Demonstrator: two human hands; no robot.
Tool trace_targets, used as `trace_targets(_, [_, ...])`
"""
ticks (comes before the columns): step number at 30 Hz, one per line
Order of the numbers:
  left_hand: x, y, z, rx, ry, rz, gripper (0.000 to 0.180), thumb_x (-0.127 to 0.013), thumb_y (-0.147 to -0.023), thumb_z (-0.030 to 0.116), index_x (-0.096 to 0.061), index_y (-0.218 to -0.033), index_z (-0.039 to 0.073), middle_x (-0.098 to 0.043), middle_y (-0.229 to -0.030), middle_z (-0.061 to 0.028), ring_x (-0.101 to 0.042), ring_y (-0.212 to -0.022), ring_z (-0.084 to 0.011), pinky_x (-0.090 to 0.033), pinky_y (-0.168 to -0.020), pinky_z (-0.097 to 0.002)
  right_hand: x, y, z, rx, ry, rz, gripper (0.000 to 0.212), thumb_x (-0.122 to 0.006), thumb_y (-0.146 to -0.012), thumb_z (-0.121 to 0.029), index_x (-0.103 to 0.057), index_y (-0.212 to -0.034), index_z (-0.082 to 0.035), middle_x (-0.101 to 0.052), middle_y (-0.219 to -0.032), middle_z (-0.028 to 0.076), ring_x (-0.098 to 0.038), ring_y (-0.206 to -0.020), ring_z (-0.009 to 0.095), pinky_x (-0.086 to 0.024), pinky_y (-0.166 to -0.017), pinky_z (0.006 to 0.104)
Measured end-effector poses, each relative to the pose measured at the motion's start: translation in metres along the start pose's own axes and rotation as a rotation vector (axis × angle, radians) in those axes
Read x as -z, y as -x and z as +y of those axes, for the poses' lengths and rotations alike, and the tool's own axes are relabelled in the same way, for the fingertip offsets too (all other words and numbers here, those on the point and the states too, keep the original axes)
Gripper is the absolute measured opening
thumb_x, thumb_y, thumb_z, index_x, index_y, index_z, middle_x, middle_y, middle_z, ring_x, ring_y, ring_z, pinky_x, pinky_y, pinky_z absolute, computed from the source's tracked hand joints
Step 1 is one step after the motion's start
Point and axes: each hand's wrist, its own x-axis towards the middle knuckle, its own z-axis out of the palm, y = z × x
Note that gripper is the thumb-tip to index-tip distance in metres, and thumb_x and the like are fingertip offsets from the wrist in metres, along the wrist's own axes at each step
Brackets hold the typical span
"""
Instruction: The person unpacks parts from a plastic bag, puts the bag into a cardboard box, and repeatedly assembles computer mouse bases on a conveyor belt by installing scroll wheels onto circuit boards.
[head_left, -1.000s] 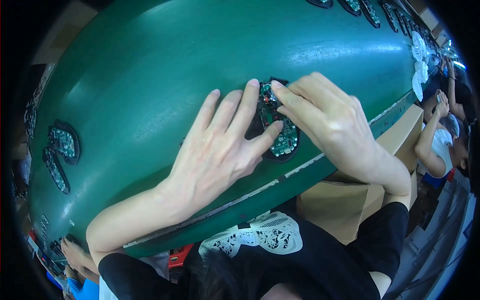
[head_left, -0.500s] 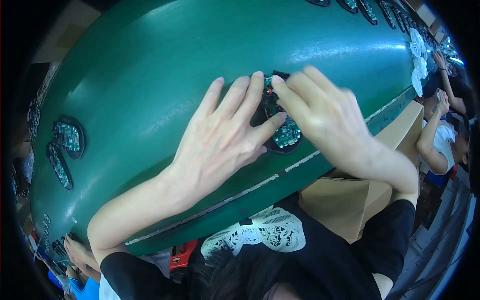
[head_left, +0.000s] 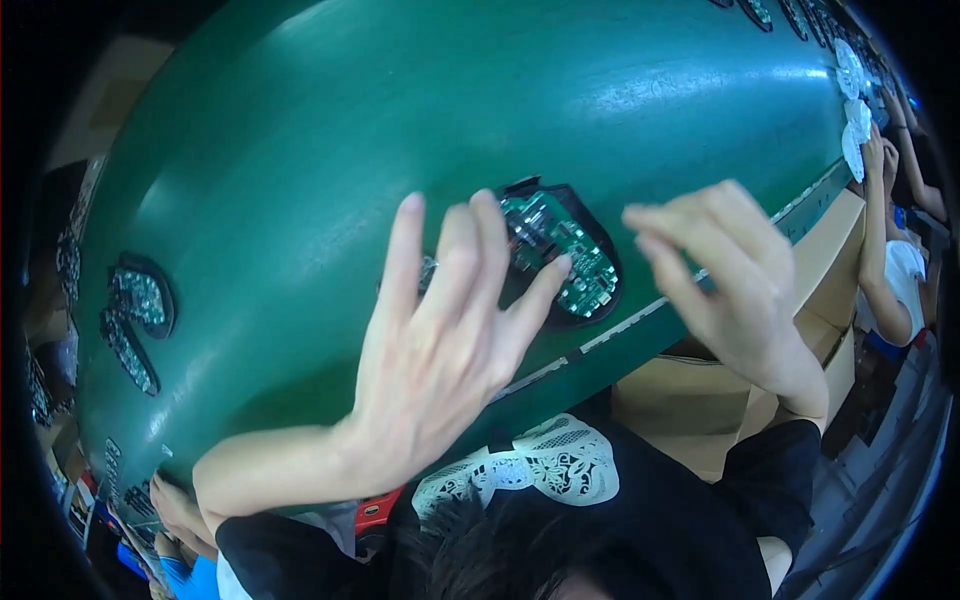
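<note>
A green circuit board (head_left: pixel 583 258) sits in a black, rounded shell (head_left: pixel 612 240) on the table in front of me. My left hand (head_left: pixel 435 325) is spread open over the table, its thumb tip resting on the board's left part. Behind its fingers a small dark piece with a circuit board (head_left: pixel 428 272) shows only in part. Off to the right of the shell, my right hand (head_left: pixel 725 275) hangs in the air, touching neither shell nor board. Its thumb and forefinger are drawn together in a pinch; whether anything small is between them cannot be made out.
Two more shells with boards (head_left: pixel 145 295) lie on the green table (head_left: pixel 330 130) at the left. Others line the far right, near white lace-like pieces (head_left: pixel 850 70). An open cardboard box (head_left: pixel 690 395) stands below the table's near edge. Other people's hands (head_left: pixel 180 510) work at both sides.
My right hand has lifted off the board and moved right. My left hand has drawn left and nearer, leaving more of the board visible and the small dark piece showing behind its fingers.
</note>
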Motion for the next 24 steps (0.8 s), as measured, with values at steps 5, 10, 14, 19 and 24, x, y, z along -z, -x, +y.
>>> trace_targets(5, [-0.007,0.001,-0.003,0.019,0.084,-0.012,0.062,-0.07,-0.079,0.021,-0.059,-0.138,0.039,-0.054,-0.135,-0.0192,-0.056,-0.111,-0.0307,-0.039,-0.109,-0.0565,-0.014,0.018,-0.001,-0.13,-0.262,-0.159,0.015,-0.079,-0.074,-0.004,-0.07,-0.086,-0.004,-0.063,-0.08,0.005,-0.06,-0.069,0.02,-0.049,-0.051,0.032])
trace_targets(10, [-0.008,-0.002,-0.002,0.026,0.068,-0.017,0.062,-0.067,-0.081,0.016,-0.059,-0.138,0.039,-0.054,-0.134,-0.0182,-0.056,-0.108,-0.029,-0.039,-0.11,-0.0563,-0.024,0.023,-0.005,-0.175,-0.295,-0.164,0.016,-0.081,-0.073,-0.008,-0.07,-0.085,-0.006,-0.063,-0.079,0.002,-0.06,-0.069,0.018,-0.047,-0.048,0.0315])
trace_targets(14, [-0.008,-0.002,0.001,0.03,0.067,-0.018,0.065,-0.066,-0.081,0.013,-0.058,-0.139,0.04,-0.054,-0.134,-0.0181,-0.056,-0.105,-0.0277,-0.039,-0.109,-0.056,-0.027,0.025,-0.01,-0.201,-0.248,-0.141,0.015,-0.081,-0.071,-0.008,-0.069,-0.08,-0.007,-0.063,-0.077,0.001,-0.059,-0.067,0.017,-0.046,-0.047,0.0311])
trace_targets(19, [-0.01,-0.003,0.003,0.02,0.056,-0.009,0.069,-0.064,-0.078,0.009,-0.058,-0.14,0.039,-0.054,-0.134,-0.0185,-0.055,-0.1,-0.0268,-0.039,-0.11,-0.0555,-0.03,0.024,-0.018,-0.211,-0.172,-0.127,0.015,-0.079,-0.069,-0.005,-0.068,-0.079,-0.007,-0.061,-0.075,0.002,-0.059,-0.067,0.017,-0.046,-0.048,0.0312])
trace_targets(24, [-0.013,-0.005,0.005,0.001,0.018,0.02,0.073,-0.062,-0.076,0.005,-0.057,-0.141,0.038,-0.053,-0.134,-0.0191,-0.055,-0.098,-0.0268,-0.04,-0.109,-0.0558,-0.031,0.025,-0.021,-0.123,-0.025,-0.076,0.018,-0.077,-0.068,-0.005,-0.067,-0.083,-0.006,-0.06,-0.079,0.002,-0.059,-0.07,0.017,-0.047,-0.048,0.0305])
